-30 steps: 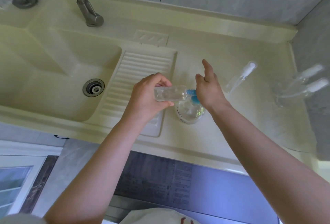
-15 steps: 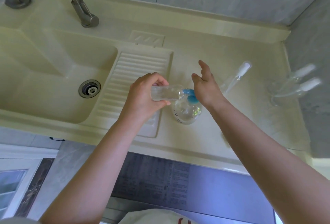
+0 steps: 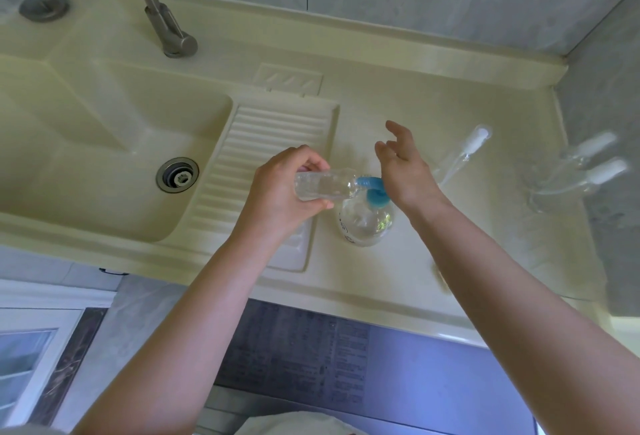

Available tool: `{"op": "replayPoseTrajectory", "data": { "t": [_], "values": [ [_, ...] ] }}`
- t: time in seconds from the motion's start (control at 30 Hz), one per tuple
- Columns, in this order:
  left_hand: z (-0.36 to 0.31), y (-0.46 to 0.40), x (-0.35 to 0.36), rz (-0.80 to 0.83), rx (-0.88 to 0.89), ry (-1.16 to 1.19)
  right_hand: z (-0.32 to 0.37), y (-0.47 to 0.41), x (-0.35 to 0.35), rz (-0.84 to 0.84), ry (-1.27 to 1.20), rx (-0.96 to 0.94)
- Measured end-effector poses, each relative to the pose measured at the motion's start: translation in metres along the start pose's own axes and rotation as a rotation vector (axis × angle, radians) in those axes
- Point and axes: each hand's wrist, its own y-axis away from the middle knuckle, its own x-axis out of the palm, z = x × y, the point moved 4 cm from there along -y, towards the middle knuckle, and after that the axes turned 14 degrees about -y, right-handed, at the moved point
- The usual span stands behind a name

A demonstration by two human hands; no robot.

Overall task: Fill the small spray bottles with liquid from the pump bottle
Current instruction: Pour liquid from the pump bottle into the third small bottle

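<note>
Fingers of the right hand (image 3: 405, 171) have spread, palm pressing the blue pump (image 3: 375, 197) (pump bottle (image 3: 365, 226) on the bench (image 3: 398, 278)); left hand (image 3: 280, 188) grips a small bottle (image 3: 323, 186) at the spout.

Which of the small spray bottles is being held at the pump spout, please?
The capless small bottle gripped sideways in the left hand; the other capped bottles sit untouched on the counter.

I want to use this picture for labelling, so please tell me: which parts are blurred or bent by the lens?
Head view: the spray bottles at the right edge are smeared and doubled; the countertop's back edge bows from the wide-angle lens; the left hand, small bottle and blue pump are fairly sharp.
</note>
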Motion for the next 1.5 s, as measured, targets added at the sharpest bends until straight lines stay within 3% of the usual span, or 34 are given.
{"op": "replayPoseTrajectory", "data": {
  "t": [0.23, 0.43, 0.67, 0.87, 1.13, 1.37, 1.5],
  "values": [
    [0.002, 0.002, 0.002, -0.01, 0.01, -0.012, -0.008, 0.003, 0.005, -0.03, 0.055, -0.045],
    [0.001, 0.002, 0.001, -0.013, 0.008, 0.002, -0.005, -0.002, 0.001, 0.05, -0.034, 0.056],
    [0.002, 0.002, 0.003, -0.021, 0.019, -0.018, -0.007, 0.001, 0.008, -0.005, 0.108, -0.03],
    [-0.003, -0.002, 0.0, -0.038, 0.032, -0.032, -0.004, -0.003, 0.0, 0.046, -0.028, 0.066],
    [0.0, 0.001, 0.003, -0.04, 0.034, -0.031, -0.01, 0.003, 0.005, -0.036, 0.085, -0.014],
    [0.0, -0.001, 0.001, -0.047, 0.041, -0.019, -0.002, 0.0, 0.002, 0.028, -0.045, 0.036],
    [0.0, 0.001, 0.003, -0.052, 0.041, -0.021, -0.004, 0.003, 0.005, -0.001, 0.086, -0.012]
  ]
}}
